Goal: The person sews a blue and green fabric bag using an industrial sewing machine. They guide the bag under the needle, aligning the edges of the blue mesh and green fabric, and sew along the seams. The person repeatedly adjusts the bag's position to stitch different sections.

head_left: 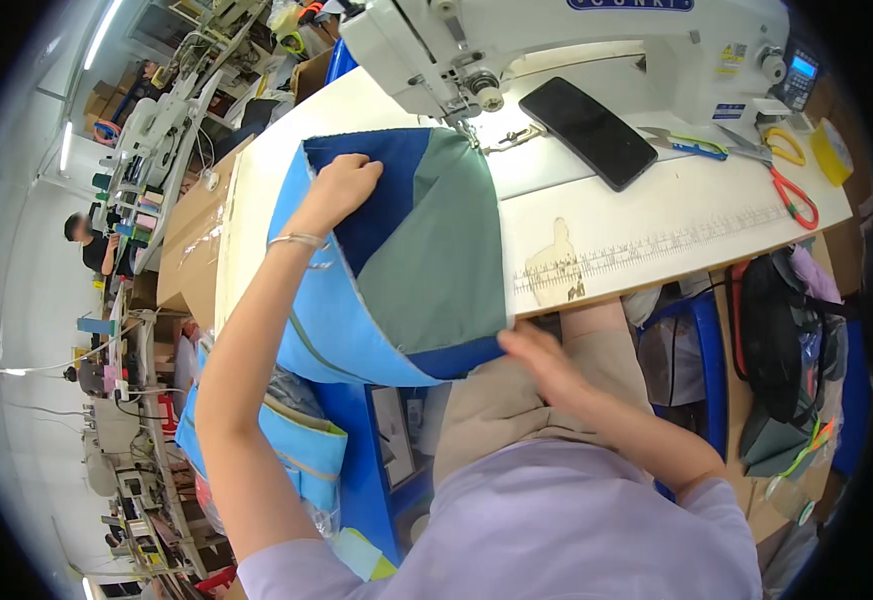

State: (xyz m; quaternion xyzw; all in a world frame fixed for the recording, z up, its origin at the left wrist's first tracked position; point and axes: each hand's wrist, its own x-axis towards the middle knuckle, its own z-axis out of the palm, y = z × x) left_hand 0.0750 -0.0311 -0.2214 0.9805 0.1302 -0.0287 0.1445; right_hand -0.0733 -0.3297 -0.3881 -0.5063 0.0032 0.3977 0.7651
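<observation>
A sewn fabric piece (437, 250) with grey-green, navy and light blue panels lies over the table's front edge. Its far corner sits under the needle area of a white sewing machine (457, 60). My left hand (350, 185) rests on the navy panel near the far left edge, fingers curled and closed on the cloth. At the near right corner, my right hand (542, 362) grips the navy border. It is slightly blurred, and some of its fingers are hidden. The light blue side folds down at the left toward my lap.
Right of the needle a black phone (589, 132) lies on the white table (677, 205). Farther right are blue-handled snips (692, 145), red-handled scissors (792, 195) and yellow tape (833, 152). More blue fabric (307, 450) hangs below left. A person (92, 243) is far left.
</observation>
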